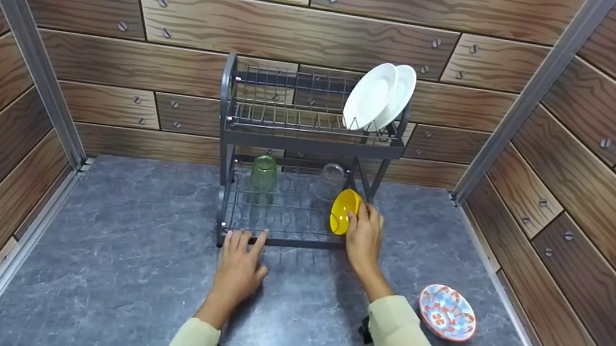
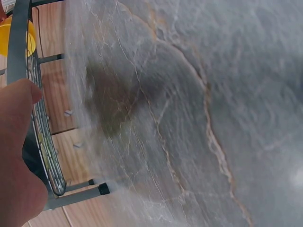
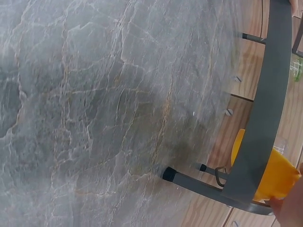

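Note:
In the head view my right hand (image 1: 364,239) grips a yellow bowl (image 1: 343,210) by its rim. The bowl stands tilted on its side at the right end of the dish rack's (image 1: 311,145) lower tier. My left hand (image 1: 240,270) rests its extended fingertips on the lower tier's front bar, near the left corner. The right wrist view has the yellow bowl (image 3: 279,175) partly hidden behind the rack's dark front bar (image 3: 265,109), with part of my right hand (image 3: 291,208) against it. In the left wrist view, my left hand (image 2: 16,151) is beside the rack's bar.
Two white plates (image 1: 371,95) lean upright on the upper tier's right side. Behind the bowl stand a clear glass (image 1: 332,180) and, farther left, a green glass (image 1: 264,173). A red-and-blue patterned bowl (image 1: 446,312) lies on the grey marbled surface at right. Wood-patterned walls enclose the area.

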`<action>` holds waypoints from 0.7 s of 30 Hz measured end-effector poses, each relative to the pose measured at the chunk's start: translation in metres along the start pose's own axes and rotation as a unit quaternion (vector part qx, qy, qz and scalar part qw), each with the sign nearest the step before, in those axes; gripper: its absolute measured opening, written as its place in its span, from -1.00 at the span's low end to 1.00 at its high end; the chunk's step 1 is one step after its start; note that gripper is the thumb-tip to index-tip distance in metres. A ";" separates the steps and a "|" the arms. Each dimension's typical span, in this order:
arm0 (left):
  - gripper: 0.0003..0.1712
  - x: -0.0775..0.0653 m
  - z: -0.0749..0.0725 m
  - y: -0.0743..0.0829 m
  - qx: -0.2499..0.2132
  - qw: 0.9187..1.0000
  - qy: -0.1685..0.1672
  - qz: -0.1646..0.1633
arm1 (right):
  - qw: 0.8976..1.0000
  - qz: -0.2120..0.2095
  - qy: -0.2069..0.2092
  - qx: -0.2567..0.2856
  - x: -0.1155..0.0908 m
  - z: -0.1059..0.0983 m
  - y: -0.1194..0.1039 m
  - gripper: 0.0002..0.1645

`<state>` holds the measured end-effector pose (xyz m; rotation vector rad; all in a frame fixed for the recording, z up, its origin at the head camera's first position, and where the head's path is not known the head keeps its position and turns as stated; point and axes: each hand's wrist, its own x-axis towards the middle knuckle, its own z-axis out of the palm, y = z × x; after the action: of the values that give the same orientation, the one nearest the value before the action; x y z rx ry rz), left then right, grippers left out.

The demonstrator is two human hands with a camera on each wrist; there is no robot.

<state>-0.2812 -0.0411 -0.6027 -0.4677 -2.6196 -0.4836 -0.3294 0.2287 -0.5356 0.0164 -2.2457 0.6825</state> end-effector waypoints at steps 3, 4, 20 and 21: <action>-0.12 0.000 0.000 0.000 0.001 1.000 0.003 0.001 | 1.000 0.003 -0.006 0.007 0.000 -0.002 0.000 -0.56; -0.12 0.000 0.000 0.000 0.001 1.000 0.007 0.003 | 1.000 0.005 -0.006 0.011 -0.001 -0.003 0.000 -0.56; -0.10 -0.001 0.000 0.000 -0.003 1.000 0.008 0.004 | 0.994 0.075 -0.002 0.082 -0.027 -0.066 0.011 -0.41; -0.09 -0.001 -0.001 0.000 -0.004 1.000 0.006 0.002 | 0.994 0.076 0.007 0.084 -0.030 -0.073 0.014 -0.42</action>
<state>-0.2799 -0.0416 -0.6026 -0.4709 -2.6062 -0.4933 -0.2622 0.2695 -0.5222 -0.0767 -2.1859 0.9497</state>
